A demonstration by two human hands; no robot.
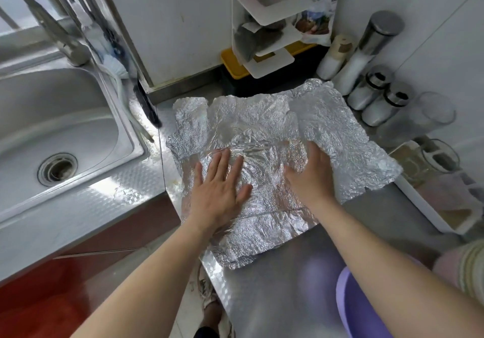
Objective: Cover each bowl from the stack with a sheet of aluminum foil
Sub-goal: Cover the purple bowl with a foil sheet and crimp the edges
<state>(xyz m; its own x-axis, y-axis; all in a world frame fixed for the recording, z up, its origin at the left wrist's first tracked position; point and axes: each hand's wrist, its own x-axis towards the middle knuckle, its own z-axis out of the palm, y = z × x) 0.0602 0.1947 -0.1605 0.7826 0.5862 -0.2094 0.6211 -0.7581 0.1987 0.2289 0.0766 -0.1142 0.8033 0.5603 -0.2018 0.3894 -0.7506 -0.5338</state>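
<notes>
A crinkled sheet of aluminum foil (264, 125) lies spread over the steel counter, with more foil (335, 128) reaching out to the right. A round rim shape shows through the foil between my hands; the bowl under it is hidden. My left hand (218, 185) lies flat on the foil with fingers straight and spread. My right hand (311, 172) presses the foil on the right side of the round shape, fingers extended.
A steel sink (60, 133) with its tap is at the left. Metal-lidded jars (377, 94) and glasses stand at the back right, a white wall rack (262, 23) behind. A purple basin (366, 306) sits at the near right edge of the counter (288, 285).
</notes>
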